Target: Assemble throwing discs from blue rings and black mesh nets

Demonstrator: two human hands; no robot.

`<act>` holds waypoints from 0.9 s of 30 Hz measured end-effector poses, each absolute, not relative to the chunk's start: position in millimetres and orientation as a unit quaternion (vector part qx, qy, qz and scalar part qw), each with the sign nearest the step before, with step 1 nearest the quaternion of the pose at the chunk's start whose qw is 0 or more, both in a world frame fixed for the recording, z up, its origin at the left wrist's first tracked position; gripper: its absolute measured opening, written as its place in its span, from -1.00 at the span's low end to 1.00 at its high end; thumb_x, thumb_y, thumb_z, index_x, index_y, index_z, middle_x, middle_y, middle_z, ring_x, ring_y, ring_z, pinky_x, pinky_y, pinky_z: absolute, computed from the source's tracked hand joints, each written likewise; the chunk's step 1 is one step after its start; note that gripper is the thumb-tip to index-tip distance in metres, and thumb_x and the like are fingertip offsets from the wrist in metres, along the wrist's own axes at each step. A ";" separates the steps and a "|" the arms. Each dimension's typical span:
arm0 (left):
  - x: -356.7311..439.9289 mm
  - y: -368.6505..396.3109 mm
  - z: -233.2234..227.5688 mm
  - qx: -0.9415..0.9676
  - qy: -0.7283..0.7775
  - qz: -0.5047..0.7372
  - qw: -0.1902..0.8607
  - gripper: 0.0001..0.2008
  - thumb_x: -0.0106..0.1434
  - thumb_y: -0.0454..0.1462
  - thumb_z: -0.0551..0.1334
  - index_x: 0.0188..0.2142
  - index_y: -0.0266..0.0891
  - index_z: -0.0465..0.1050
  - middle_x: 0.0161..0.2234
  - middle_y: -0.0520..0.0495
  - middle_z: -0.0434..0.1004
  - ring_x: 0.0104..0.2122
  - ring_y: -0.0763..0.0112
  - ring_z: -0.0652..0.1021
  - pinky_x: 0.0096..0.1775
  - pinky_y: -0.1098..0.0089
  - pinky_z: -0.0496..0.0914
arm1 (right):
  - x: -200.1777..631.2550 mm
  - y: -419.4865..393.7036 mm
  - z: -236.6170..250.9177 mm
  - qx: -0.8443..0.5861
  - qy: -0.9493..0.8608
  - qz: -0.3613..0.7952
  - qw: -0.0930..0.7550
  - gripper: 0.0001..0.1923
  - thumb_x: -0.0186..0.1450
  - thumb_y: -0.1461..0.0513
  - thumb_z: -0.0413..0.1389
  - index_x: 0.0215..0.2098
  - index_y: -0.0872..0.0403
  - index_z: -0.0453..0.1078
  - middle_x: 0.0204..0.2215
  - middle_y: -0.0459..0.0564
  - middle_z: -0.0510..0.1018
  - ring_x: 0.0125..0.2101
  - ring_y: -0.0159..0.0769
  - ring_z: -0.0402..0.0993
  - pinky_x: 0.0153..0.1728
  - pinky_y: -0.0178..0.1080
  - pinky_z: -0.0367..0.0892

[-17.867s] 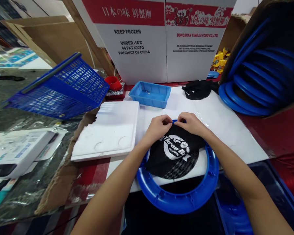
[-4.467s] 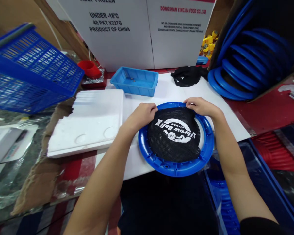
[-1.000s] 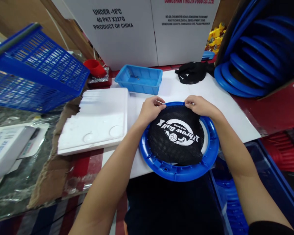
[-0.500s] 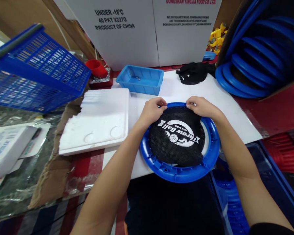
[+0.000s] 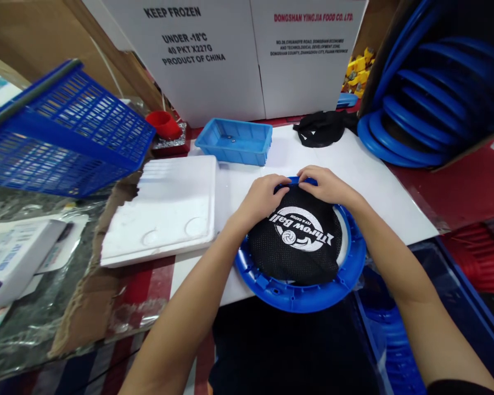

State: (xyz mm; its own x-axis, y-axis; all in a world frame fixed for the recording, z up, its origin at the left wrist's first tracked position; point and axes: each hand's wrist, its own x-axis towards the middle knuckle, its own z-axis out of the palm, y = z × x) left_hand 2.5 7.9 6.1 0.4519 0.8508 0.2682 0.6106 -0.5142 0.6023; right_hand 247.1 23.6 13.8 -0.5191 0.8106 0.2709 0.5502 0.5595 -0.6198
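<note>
Both hands, left hand [image 5: 263, 197] and right hand [image 5: 327, 186], are pinching black mesh [image 5: 296, 241] onto blue ring [image 5: 300, 296]; light-blue tray [image 5: 234, 141] is holding small beads.

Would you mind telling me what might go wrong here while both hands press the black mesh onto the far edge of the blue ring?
1. The blue ring overhangs the near edge of the white sheet; pressing down could tip it.
2. The left hand and right hand pinch only the far edge, so the black mesh may slip off the rim elsewhere.
3. A gap shows at the ring's right side, so the mesh could end up uneven.
</note>
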 end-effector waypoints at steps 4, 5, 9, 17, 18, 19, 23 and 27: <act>1.1 10.2 7.0 0.827 0.453 0.269 0.198 -0.79 0.42 -0.30 0.25 -0.11 -0.16 0.70 -0.09 -0.15 0.74 -0.05 0.10 0.66 0.11 0.10 0.50 | 240.5 22.1 10.2 -0.393 -0.838 0.247 0.286 -0.89 0.41 0.19 0.16 -0.28 -0.02 0.51 0.00 0.11 0.68 0.03 -0.02 0.59 0.18 0.09 0.43; 0.3 10.3 7.1 0.828 0.451 0.267 0.200 -0.79 0.43 -0.30 0.24 -0.14 -0.16 0.70 -0.11 -0.15 0.74 -0.08 0.11 0.65 0.10 0.11 0.49 | 239.9 21.4 10.2 -0.390 -0.838 0.254 0.284 -0.88 0.42 0.19 0.15 -0.27 -0.02 0.51 0.00 0.11 0.68 0.03 -0.02 0.59 0.18 0.09 0.42; -2.5 10.7 6.7 0.816 0.450 0.276 0.235 -0.81 0.41 -0.32 0.25 -0.19 -0.20 0.69 -0.16 -0.15 0.75 -0.14 0.11 0.65 0.05 0.12 0.49 | 236.8 18.7 11.0 -0.393 -0.835 0.263 0.281 -0.88 0.45 0.19 0.12 -0.23 -0.03 0.49 -0.05 0.09 0.68 -0.01 -0.03 0.59 0.13 0.05 0.43; -2.5 16.8 4.8 0.756 0.479 0.303 0.327 -0.85 0.36 -0.29 0.28 -0.22 -0.18 0.68 -0.18 -0.10 0.77 -0.16 0.17 0.66 -0.01 0.17 0.51 | 231.2 23.5 4.4 -0.405 -0.829 0.264 0.280 -0.90 0.44 0.20 0.11 -0.23 -0.03 0.46 -0.09 0.08 0.66 -0.05 -0.07 0.56 0.09 0.03 0.44; -2.4 17.3 4.1 0.752 0.478 0.311 0.331 -0.86 0.34 -0.29 0.29 -0.22 -0.18 0.67 -0.18 -0.09 0.77 -0.16 0.18 0.66 -0.01 0.18 0.52 | 231.4 24.3 3.6 -0.406 -0.826 0.271 0.281 -0.90 0.44 0.20 0.11 -0.23 -0.02 0.46 -0.09 0.08 0.66 -0.04 -0.07 0.56 0.10 0.03 0.44; -2.4 17.6 3.3 0.748 0.477 0.319 0.333 -0.86 0.33 -0.29 0.29 -0.21 -0.18 0.66 -0.19 -0.09 0.77 -0.17 0.19 0.65 -0.01 0.18 0.52 | 231.8 24.9 2.8 -0.406 -0.823 0.279 0.283 -0.90 0.43 0.20 0.11 -0.23 -0.02 0.46 -0.08 0.08 0.65 -0.04 -0.07 0.56 0.11 0.03 0.43; -2.6 18.3 -0.8 0.741 0.467 0.343 0.338 -0.86 0.29 -0.31 0.29 -0.18 -0.19 0.64 -0.22 -0.08 0.75 -0.20 0.23 0.64 -0.04 0.20 0.50 | 232.8 26.4 -0.3 -0.407 -0.810 0.308 0.289 -0.89 0.42 0.18 0.11 -0.25 -0.01 0.45 -0.06 0.09 0.64 -0.01 -0.06 0.55 0.14 0.04 0.42; -2.2 18.6 -2.8 0.744 0.465 0.346 0.333 -0.86 0.30 -0.33 0.29 -0.20 -0.19 0.64 -0.21 -0.08 0.75 -0.20 0.23 0.65 -0.05 0.22 0.48 | 232.7 26.3 -3.0 -0.414 -0.803 0.312 0.294 -0.91 0.42 0.20 0.11 -0.23 -0.02 0.46 -0.06 0.06 0.64 -0.01 -0.09 0.55 0.14 0.02 0.41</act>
State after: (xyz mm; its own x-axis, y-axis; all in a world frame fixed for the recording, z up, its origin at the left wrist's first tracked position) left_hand -2.2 18.6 -2.8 0.3280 0.9220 0.2058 0.4608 -0.3464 0.8171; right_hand 232.7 26.3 -3.0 -0.4834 0.8490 0.2135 0.4817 0.4616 -0.7449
